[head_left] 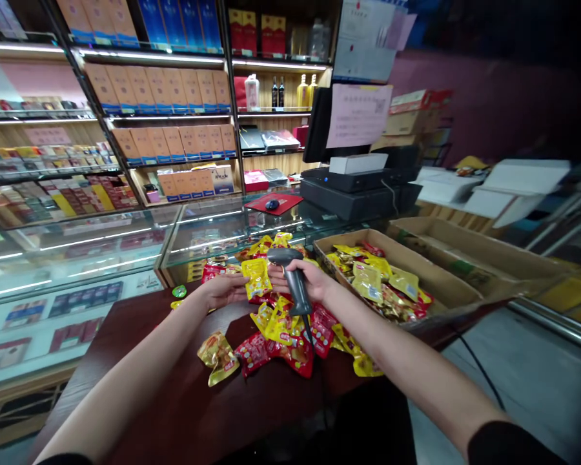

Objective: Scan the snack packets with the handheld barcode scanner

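Note:
A black barcode scanner (pixel 297 290) is in my right hand (pixel 314 279), its head at the top and its handle pointing down, with a cord below it. The thumb lies across the scanner and the other fingers show behind it. My left hand (pixel 225 289) pinches the left edge of a yellow snack packet (pixel 256 279), just left of the scanner. Beneath both hands lies a loose pile of red and yellow snack packets (pixel 281 321). A gold packet (pixel 219 357) rests at the near left of the pile, and red packets (pixel 252 353) lie beside it.
An open cardboard box (pixel 445 284) with more packets stands at right, beside another cardboard tray (pixel 484 248). The brown table (pixel 145 381) meets a glass counter (pixel 213 226). Behind are a mouse (pixel 272 205), a monitor (pixel 318 126) and stocked shelves (pixel 169 113).

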A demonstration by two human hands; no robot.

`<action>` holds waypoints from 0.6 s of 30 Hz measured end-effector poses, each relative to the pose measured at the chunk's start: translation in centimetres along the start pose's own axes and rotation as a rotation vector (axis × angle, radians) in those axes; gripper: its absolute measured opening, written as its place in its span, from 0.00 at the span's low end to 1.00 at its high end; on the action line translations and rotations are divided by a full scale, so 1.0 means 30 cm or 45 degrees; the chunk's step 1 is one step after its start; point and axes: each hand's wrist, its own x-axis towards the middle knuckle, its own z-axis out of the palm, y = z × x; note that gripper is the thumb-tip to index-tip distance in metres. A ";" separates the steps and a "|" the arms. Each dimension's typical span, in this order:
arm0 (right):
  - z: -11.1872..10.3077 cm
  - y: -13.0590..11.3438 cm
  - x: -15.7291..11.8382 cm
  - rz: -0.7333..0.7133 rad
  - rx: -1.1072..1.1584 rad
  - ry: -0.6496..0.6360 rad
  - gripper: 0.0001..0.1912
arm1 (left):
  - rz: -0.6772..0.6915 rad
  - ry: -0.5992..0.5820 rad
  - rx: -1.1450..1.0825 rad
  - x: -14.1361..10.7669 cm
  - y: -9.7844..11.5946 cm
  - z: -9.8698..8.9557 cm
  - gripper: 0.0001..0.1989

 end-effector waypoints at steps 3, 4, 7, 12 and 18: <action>-0.038 -0.022 -0.026 -0.025 0.049 0.036 0.16 | 0.030 0.006 -0.043 0.020 0.011 0.037 0.09; -0.053 -0.033 -0.042 -0.032 0.067 0.050 0.15 | 0.036 0.011 -0.055 0.030 0.014 0.058 0.10; -0.105 -0.076 -0.108 -0.065 0.100 0.088 0.13 | 0.030 0.009 -0.090 0.072 0.023 0.148 0.12; -0.214 -0.187 -0.247 -0.201 0.122 0.217 0.14 | -0.009 -0.083 -0.087 0.186 0.049 0.371 0.11; -0.360 -0.391 -0.361 -0.419 0.074 0.414 0.14 | 0.037 -0.156 -0.038 0.383 0.112 0.668 0.07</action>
